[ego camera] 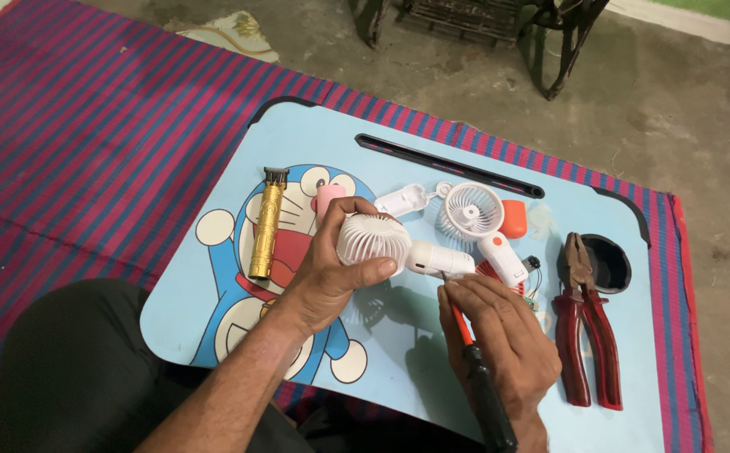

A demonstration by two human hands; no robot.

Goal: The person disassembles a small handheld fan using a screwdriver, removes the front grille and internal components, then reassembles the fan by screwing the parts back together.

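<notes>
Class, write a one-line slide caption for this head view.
Left hand grips white fan; right hand sets screwdriver to it.

The left hand (327,273) comes in from 7 o'clock. Its arm is bare, and its fingers (357,273) are curled shut around something round. The right hand (499,335) sits low at 5 o'clock. Its fingers are pinched tight, and its fingertips (447,294) point toward 11 o'clock.
</notes>
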